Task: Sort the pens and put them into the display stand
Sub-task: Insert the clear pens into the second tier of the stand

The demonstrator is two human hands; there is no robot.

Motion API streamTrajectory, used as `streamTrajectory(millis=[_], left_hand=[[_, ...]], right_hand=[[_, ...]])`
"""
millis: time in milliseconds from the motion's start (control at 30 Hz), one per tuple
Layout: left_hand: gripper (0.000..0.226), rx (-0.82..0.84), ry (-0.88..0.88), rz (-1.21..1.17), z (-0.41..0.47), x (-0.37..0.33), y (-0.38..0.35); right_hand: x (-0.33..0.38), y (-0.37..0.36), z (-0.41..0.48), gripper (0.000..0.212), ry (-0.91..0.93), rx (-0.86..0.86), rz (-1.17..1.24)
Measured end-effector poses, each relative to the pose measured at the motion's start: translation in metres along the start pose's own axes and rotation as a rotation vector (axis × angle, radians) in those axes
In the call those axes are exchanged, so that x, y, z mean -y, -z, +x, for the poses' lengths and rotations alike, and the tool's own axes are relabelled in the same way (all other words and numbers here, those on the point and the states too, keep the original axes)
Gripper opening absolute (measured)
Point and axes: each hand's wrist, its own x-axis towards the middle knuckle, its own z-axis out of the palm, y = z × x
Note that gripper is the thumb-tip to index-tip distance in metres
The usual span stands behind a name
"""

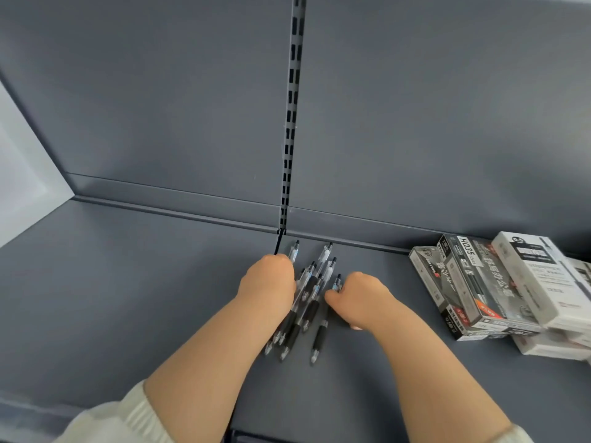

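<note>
Several clear pens with black grips (pixel 308 302) lie in a loose bunch on the grey shelf (pixel 128 282), tips pointing toward me. My left hand (pixel 270 279) lies over the left side of the bunch with its fingers curled down onto the pens. My right hand (pixel 358 298) is at the right side, fingers curled around one pen (pixel 320 337) that lies a little apart from the rest. The fingertips of both hands are hidden. No display stand is in view.
Pen boxes (pixel 499 286), black-and-white and white, are stacked at the right end of the shelf. A slotted upright (pixel 292 123) runs up the grey back panel. A white wall (pixel 19 174) closes off the left side.
</note>
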Motion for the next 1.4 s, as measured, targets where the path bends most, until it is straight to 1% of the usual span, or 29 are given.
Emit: streamTrajectory(millis=[67, 167, 300, 333, 400, 467, 533, 600, 667, 700, 767, 833, 900, 933, 1000, 1067, 1100, 1167, 1233, 1300, 1400], left_hand=[[0.018, -0.016, -0.009, -0.023, -0.004, -0.001, 0.004], [0.017, -0.124, -0.056, -0.076, -0.016, 0.001, 0.008], [0.012, -0.233, -0.103, -0.220, -0.033, 0.003, 0.017], [0.011, -0.254, -0.113, -0.251, -0.036, 0.003, 0.019], [0.011, -0.292, -0.137, -0.331, -0.043, 0.003, 0.024], [0.021, -0.307, -0.176, -0.423, -0.049, 0.002, 0.029], [0.040, -0.297, -0.224, -0.479, -0.055, 0.001, 0.034], [0.055, -0.290, -0.251, -0.504, -0.059, 0.003, 0.039], [0.060, -0.292, -0.268, -0.505, -0.063, 0.007, 0.044], [0.058, -0.298, -0.283, -0.503, -0.065, 0.009, 0.046], [0.047, -0.295, -0.315, -0.525, -0.069, 0.015, 0.051], [0.028, -0.281, -0.347, -0.575, -0.073, 0.024, 0.056], [0.007, -0.276, -0.367, -0.625, -0.076, 0.035, 0.062], [0.005, -0.279, -0.376, -0.638, -0.076, 0.042, 0.064], [0.014, -0.296, -0.398, -0.634, -0.078, 0.057, 0.070], [0.008, -0.303, -0.403, -0.657, -0.080, 0.076, 0.078], [0.009, -0.307, -0.400, -0.675, -0.081, 0.086, 0.082], [0.021, -0.311, -0.399, -0.703, -0.081, 0.109, 0.092], [0.026, -0.322, -0.398, -0.721, -0.081, 0.134, 0.102], [0.024, -0.342, -0.401, -0.733, -0.082, 0.160, 0.112], [0.011, -0.352, -0.397, -0.768, -0.081, 0.201, 0.120]], right_hand=[[0.003, 0.000, -0.001, 0.036, -0.003, 0.007, -0.008], [0.005, 0.000, -0.003, 0.036, -0.010, -0.004, 0.006], [0.000, 0.009, -0.005, 0.035, -0.025, 0.013, 0.147], [-0.002, 0.010, -0.005, 0.034, -0.011, -0.007, 0.185], [-0.005, 0.012, -0.006, 0.029, 0.041, -0.103, 0.288], [-0.003, 0.016, -0.010, 0.022, 0.109, -0.236, 0.409], [0.004, 0.021, -0.019, 0.013, 0.184, -0.341, 0.508], [0.012, 0.025, -0.028, 0.004, 0.269, -0.399, 0.595], [0.019, 0.027, -0.036, 0.007, 0.344, -0.432, 0.630], [0.023, 0.027, -0.039, 0.010, 0.371, -0.442, 0.632], [0.031, 0.027, -0.046, 0.009, 0.405, -0.450, 0.642], [0.041, 0.026, -0.054, 0.005, 0.431, -0.439, 0.673], [0.054, 0.022, -0.062, 0.005, 0.461, -0.431, 0.699], [0.061, 0.020, -0.065, 0.008, 0.478, -0.431, 0.706], [0.078, 0.016, -0.071, 0.011, 0.507, -0.443, 0.706], [0.097, 0.011, -0.075, 0.013, 0.520, -0.475, 0.699], [0.107, 0.008, -0.076, 0.013, 0.524, -0.493, 0.698], [0.129, 0.001, -0.080, 0.013, 0.526, -0.517, 0.715], [0.150, -0.007, -0.083, 0.012, 0.535, -0.519, 0.744], [0.171, -0.018, -0.086, 0.011, 0.528, -0.510, 0.751], [0.202, -0.038, -0.087, 0.014, 0.496, -0.500, 0.762]])
